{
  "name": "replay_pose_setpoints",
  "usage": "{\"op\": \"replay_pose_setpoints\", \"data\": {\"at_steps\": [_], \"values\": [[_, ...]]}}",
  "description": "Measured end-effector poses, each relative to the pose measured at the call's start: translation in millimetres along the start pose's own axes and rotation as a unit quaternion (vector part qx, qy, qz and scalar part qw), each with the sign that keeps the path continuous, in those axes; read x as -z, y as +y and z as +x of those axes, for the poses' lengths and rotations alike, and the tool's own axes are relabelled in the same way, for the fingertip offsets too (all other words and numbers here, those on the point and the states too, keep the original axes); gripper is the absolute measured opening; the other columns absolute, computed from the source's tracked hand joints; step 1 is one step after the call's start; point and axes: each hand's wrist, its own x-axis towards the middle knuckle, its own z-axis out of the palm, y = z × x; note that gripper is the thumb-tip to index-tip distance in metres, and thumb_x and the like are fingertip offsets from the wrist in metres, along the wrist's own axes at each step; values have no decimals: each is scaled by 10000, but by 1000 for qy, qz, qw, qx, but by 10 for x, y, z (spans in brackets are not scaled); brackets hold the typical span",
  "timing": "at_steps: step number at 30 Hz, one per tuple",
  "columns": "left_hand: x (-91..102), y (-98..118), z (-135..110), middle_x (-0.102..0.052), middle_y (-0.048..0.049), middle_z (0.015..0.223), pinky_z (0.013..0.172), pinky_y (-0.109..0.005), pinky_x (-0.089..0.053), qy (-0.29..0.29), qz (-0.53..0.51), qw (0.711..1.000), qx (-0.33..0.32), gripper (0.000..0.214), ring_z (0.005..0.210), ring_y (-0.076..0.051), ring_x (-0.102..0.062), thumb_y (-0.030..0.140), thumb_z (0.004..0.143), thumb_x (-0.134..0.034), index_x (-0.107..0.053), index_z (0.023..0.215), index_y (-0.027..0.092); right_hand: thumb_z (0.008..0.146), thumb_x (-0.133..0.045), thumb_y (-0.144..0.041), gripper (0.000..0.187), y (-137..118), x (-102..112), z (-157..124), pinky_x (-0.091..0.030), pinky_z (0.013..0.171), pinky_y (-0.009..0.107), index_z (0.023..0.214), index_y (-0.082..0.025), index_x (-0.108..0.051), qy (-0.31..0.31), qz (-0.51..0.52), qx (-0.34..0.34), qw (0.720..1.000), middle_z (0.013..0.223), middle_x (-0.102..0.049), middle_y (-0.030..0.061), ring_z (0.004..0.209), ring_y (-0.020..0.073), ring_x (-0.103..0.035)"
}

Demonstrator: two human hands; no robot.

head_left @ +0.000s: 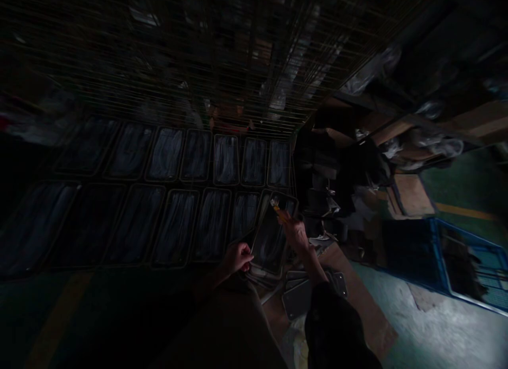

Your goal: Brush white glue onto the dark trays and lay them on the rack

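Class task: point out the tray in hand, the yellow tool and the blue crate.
held tray (270, 245), head view, middle of its dark face.
yellow tool (281, 214), head view, its handle.
blue crate (440, 258), head view, its left wall.

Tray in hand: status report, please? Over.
Left hand grips tray edge. Right hand holds orange object above it. Alongside, rows of trays, nothing blocking.

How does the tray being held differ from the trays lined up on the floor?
The held tray is tilted, gripped by the left hand; the floor trays lie flat in rows. The held tray looks plain dark; the floor trays show pale streaks. Both are rounded rectangles.
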Motion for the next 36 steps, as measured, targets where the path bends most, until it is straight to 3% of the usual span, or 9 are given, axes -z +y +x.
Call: {"op": "replay_pose_setpoints", "data": {"at_steps": [6, 9, 12, 16, 21, 24, 30, 33, 36], "values": [[13, 11, -10, -551, 85, 482, 379, -187, -418, -6, -12, 1000, 6, 195, 375, -113, -568, 197, 731, -661, -468, 700, 191, 990, -338, -251, 350, -372, -66, -819, -501, 717, 236, 1260, -207, -557, -109, 119, 18, 987, 934, -715, 87, 800, 150, -673], [22, 13, -3, -548, 85, 475, 387, -181, -431, -8, -8, 1000, 18, 144, 381, -112, -579, 169, 744, -622, -482, 714, 183, 989, -341, -275, 342, -504, -102, -1178, -512, 675, 244, 1232, -197, -569, -124, 210, -58, 968, 882, -712, 75, 747, 151, -674], [31, 14, 4, -548, 80, 472, 404, -174, -450, -17, -9, 999, 30, 124, 393, -108, -592, 162, 749, -601, -484, 710, 174, 989, -356, -346, 341, -483, -121, -1337, -539, 653, 254, 1182, -186, -587, -126, 316, -138, 930, 807, -707, 53, 697, 154, -681], [44, 24, 4, -552, 75, 490, 387, -163, -437, -25, 9, 1000, 5, 162, 393, -106, -592, 211, 738, -633, -479, 703, 177, 964, -385, -473, 405, -205, -64, -1137, -556, 567, 274, 1072, -164, -623, -87, 362, -170, 912, 705, -694, 52, 607, 180, -677], [51, 48, 1, -549, 79, 517, 378, -176, -433, -24, 17, 999, -16, 259, 376, -107, -579, 286, 695, -705, -465, 697, 187, 987, -307, -444, 414, 170, 144, -552, -565, 626, 280, 1087, -169, -600, 85, 230, -137, 960, 760, -693, 56, 654, 168, -672], [48, 51, 4, -549, 77, 504, 382, -199, -450, -19, 12, 1000, -9, 262, 378, -123, -583, 293, 691, -704, -463, 696, 191, 998, -291, -356, 377, 256, 245, -261, -548, 707, 283, 1109, -153, -590, 124, 154, -104, 975, 835, -688, 72, 724, 161, -662], [36, 55, -9, -554, 76, 510, 377, -203, -456, -16, -12, 1000, 4, 283, 382, -132, -593, 309, 671, -720, -463, 696, 193, 971, -360, -266, 304, 247, 247, -3, -493, 702, 251, 1110, -138, -598, 71, 104, -66, 990, 864, -667, 97, 789, 167, -629], [35, 53, -18, -563, 75, 565, 392, -194, -465, -7, -31, 999, -3, 271, 406, -128, -615, 298, 666, -724, -485, 706, 178, 956, -384, -271, 304, 185, 194, -195, -485, 641, 258, 1139, -157, -598, 31, 95, -50, 994, 828, -664, 87, 723, 169, -627], [39, 38, -22, -560, 74, 591, 405, -197, -480, -4, -41, 999, 1, 257, 419, -128, -625, 282, 670, -722, -496, 710, 167, 959, -359, -273, 328, 36, 137, -622, -486, 626, 272, 1164, -190, -601, -34, 90, -31, 995, 787, -668, 75, 675, 172, -626]]}}
